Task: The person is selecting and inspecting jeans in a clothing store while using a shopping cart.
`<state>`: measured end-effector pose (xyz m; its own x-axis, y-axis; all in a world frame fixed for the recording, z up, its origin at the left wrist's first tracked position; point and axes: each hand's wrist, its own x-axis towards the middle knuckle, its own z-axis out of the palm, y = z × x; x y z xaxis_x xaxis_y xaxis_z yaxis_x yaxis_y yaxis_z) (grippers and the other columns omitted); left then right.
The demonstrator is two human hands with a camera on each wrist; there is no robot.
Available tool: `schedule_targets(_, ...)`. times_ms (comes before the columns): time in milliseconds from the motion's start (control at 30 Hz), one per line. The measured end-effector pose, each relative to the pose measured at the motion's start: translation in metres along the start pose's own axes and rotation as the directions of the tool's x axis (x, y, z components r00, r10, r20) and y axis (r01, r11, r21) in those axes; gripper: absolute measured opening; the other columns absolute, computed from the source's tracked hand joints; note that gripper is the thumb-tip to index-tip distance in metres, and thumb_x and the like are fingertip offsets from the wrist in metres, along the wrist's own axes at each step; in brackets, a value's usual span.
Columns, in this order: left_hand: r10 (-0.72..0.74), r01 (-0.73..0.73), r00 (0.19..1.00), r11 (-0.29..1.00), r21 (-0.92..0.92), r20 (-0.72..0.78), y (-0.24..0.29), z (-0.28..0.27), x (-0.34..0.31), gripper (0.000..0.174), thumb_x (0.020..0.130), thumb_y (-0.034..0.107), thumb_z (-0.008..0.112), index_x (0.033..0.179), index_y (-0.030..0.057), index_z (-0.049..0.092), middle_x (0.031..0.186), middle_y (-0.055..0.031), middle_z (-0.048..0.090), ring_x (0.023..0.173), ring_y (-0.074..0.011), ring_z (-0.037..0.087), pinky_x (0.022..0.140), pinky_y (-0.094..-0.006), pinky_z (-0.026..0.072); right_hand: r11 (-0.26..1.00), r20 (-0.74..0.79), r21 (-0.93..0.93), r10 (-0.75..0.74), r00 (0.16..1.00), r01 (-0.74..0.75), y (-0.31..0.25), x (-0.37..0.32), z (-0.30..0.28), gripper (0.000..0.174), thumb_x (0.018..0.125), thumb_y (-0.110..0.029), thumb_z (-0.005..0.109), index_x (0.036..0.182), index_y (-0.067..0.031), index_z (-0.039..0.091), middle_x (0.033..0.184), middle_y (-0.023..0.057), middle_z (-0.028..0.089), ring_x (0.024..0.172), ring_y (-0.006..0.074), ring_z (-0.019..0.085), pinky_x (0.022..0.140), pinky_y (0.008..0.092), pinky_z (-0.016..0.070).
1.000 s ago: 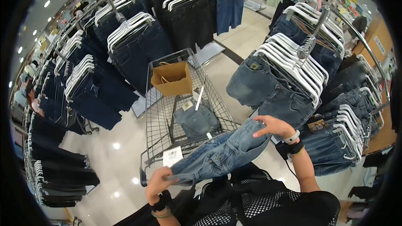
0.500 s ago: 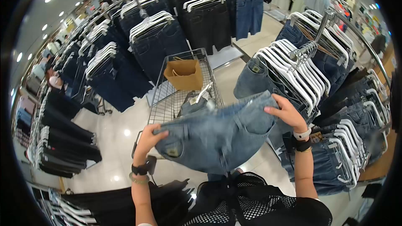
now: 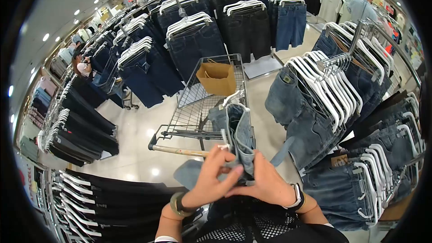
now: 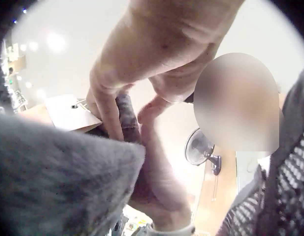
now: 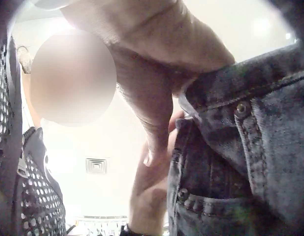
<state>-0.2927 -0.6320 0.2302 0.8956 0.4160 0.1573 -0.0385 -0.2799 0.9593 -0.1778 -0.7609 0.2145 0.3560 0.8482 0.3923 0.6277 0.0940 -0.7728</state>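
Over the near end of the cart (image 3: 189, 133), a pair of jeans (image 3: 243, 137) hung folded, gripped by the left hand (image 3: 211, 175) and right hand (image 3: 270, 184), some fingertips hidden in the cloth. They covered the right part of the cart's handle (image 3: 180, 150) and most of the other jeans (image 3: 217, 118) inside it. At the cart's far end stood a paper bag (image 3: 216, 79), its contents out of sight.

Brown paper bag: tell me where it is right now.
In the head view, the brown paper bag is just above the picture's centre, inside the far end of the shopping cart, beyond the held denim garment.
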Motion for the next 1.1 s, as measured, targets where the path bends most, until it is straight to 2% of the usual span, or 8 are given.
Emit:
schedule_targets(133,0.205,-0.258,0.958,0.923,0.285,0.201,-0.011,0.0,-0.034,0.057,0.077,0.008,0.074,0.123,-0.0011,0.043,0.112,-0.0144,0.045,0.098,-0.0215,0.053,0.083,-0.0309,0.0503,0.97,0.112,0.122,0.198,0.974,-0.211,0.014,-0.017,-0.007,0.049,0.073,-0.017,0.075,0.097,0.0022,0.037,0.082,0.0227,0.051,0.083,0.044,0.052,0.07,0.0455,0.0433)
schedule_targets(300,0.383,-0.435,0.843,0.898,0.061,0.376,-0.107,-0.07,-0.066,0.087,0.066,0.009,0.084,0.134,0.0047,0.029,0.131,-0.0197,0.043,0.12,-0.0261,0.047,0.09,-0.0395,0.0475,0.968,0.43,0.244,-0.164,0.888,0.061,0.009,-0.029,-0.003,0.042,0.077,-0.008,0.064,0.113,0.0002,0.043,0.101,0.0204,0.054,0.092,0.0394,0.056,0.077,0.0429,0.0464)
schedule_targets(367,0.412,-0.47,0.867,0.862,-0.189,-0.279,-0.111,-0.068,-0.069,0.116,0.053,0.024,0.092,0.144,0.0092,0.02,0.14,-0.019,0.039,0.126,-0.0271,0.042,0.092,-0.0375,0.0441,0.943,0.434,0.319,-0.233,0.87,0.094,0.005,-0.029,-0.001,0.04,0.077,-0.007,0.062,0.11,0.0005,0.042,0.1,0.0207,0.052,0.094,0.0406,0.053,0.079,0.0441,0.045)
schedule_targets(467,0.111,-0.191,0.947,0.95,-0.248,-0.303,-0.127,-0.068,-0.076,0.137,0.041,0.029,0.094,0.148,0.0114,0.01,0.144,-0.0179,0.035,0.129,-0.0283,0.04,0.101,-0.039,0.0367,0.789,0.329,0.506,-0.551,0.767,0.35,0.01,-0.025,0.01,0.04,0.081,-0.008,0.059,0.117,0.0009,0.043,0.102,0.0189,0.054,0.093,0.0387,0.054,0.079,0.0427,0.045)
schedule_targets(633,-0.174,0.154,0.985,0.888,-0.434,-0.007,-0.106,-0.065,-0.08,0.057,0.093,0.016,0.047,0.139,-0.007,0.023,0.118,-0.02,0.057,0.118,-0.0321,0.051,0.105,-0.0411,0.0365,0.737,0.553,0.666,-0.384,0.739,-0.116,0.0,0.003,0.016,0.03,0.085,-0.005,0.054,0.113,-0.0022,0.046,0.099,0.0177,0.057,0.088,0.0356,0.057,0.076,0.0386,0.0448)
schedule_targets(733,-0.291,0.295,0.894,0.955,-0.042,-0.341,-0.163,-0.118,-0.092,0.042,0.084,0.01,0.063,0.122,-0.0012,0.049,0.109,-0.0119,0.06,0.103,-0.0222,0.057,0.091,-0.035,0.0451,0.829,0.283,0.544,-0.323,0.903,0.125,0.013,0.021,0.021,0.029,0.084,-0.007,0.058,0.11,-0.0025,0.047,0.096,0.0162,0.056,0.085,0.0337,0.057,0.072,0.0381,0.0444)
schedule_targets(833,-0.038,-0.046,0.929,0.975,-0.218,-0.368,-0.095,-0.137,-0.031,0.048,0.073,0.006,0.075,0.117,0.001,0.055,0.109,-0.0071,0.061,0.1,-0.0165,0.057,0.085,-0.0318,0.0469,0.931,0.126,0.357,-0.122,0.985,0.07,0.019,0.073,0.01,0.031,0.082,-0.007,0.063,0.108,-0.0023,0.046,0.089,0.0079,0.052,0.081,0.0195,0.055,0.069,0.0312,0.0427)
schedule_targets(1100,0.293,-0.272,0.84,0.956,0.113,-0.457,0.039,-0.171,0.045,0.034,0.073,0.008,0.079,0.102,-0.0026,0.064,0.097,-0.0093,0.068,0.086,-0.0149,0.064,0.081,-0.0279,0.0482,0.724,-0.204,0.616,-0.234,0.951,0.311,-0.019,0.158,-0.032,0.031,0.084,0.006,0.059,0.11,-0.0033,0.045,0.1,0.0012,0.061,0.09,0.0026,0.053,0.073,0.0173,0.0412)
